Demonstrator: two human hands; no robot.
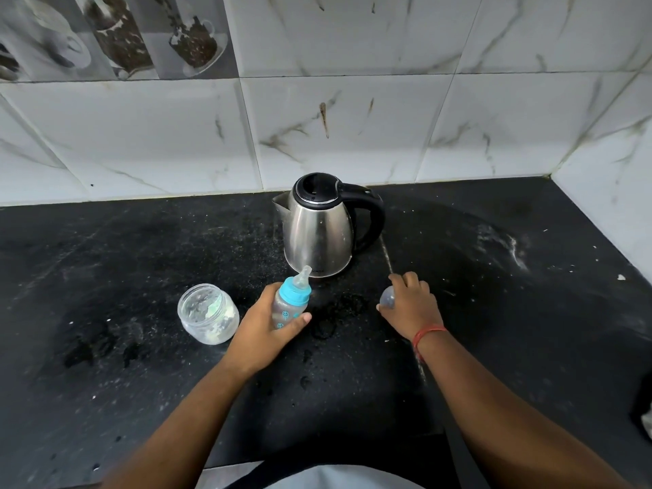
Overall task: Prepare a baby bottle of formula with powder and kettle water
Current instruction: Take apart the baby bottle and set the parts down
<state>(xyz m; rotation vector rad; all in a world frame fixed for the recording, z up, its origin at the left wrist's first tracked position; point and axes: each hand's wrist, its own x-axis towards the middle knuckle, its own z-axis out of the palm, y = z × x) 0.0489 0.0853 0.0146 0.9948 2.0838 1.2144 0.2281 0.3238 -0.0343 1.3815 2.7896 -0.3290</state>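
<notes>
Black granite counter [494, 312] w/ marble-look wall tiles behind. Left hand [261, 333] has fingers wrapped round the baby bottle [287, 305], tilted, teat & blue collar on, prob steadying it for uncapping. Right hand [411, 305] has fingers curled on a clear dome cap [388, 296], low by the counter, likely to park it aside. Steel kettle [319, 227] just behind, lid closed; powder jar [208, 314] open, left of bottle. Nothing blocks the reach to either

Bare forearms, red thread [427, 331] (right wrist).
</notes>
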